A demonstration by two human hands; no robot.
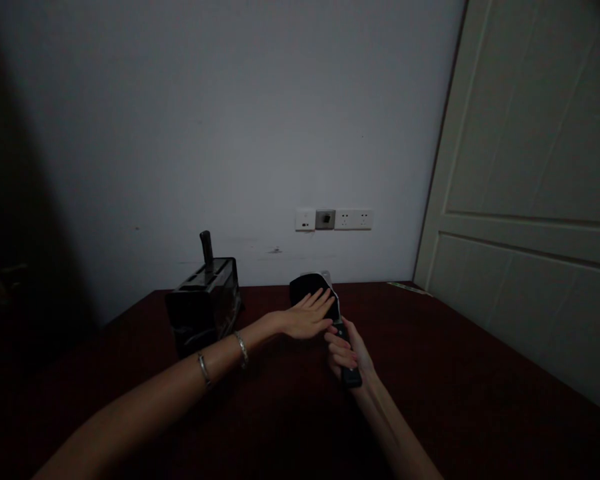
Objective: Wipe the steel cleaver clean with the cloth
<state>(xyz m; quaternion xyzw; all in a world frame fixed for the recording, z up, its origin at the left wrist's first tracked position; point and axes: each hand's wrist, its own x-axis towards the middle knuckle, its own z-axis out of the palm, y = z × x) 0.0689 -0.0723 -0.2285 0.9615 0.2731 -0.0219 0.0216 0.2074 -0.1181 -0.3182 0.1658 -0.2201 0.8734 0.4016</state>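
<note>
Forearms (155, 397), right hand (347, 350) gripping cleaver (336, 309), left hand (307, 321) splayed over it, blade (303, 287) slanting away-left

- A dark reddish-brown tabletop (290, 407) with a smooth surface.
- A glossy black, box-shaped, slotted block (193, 313) stands toward its left rear.
- A thin, flat, pale strip (409, 289) lies near its right rear edge.

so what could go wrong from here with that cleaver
The left grip is spread over the flat of the cleaver, fingertips near its right side; a slip could cut them if that side is sharp, which I can't tell.
Only the right grip is around the handle, so a twist there might tip the cleaver against those fingertips.
The dim light could make an edge easy to misjudge.
</note>
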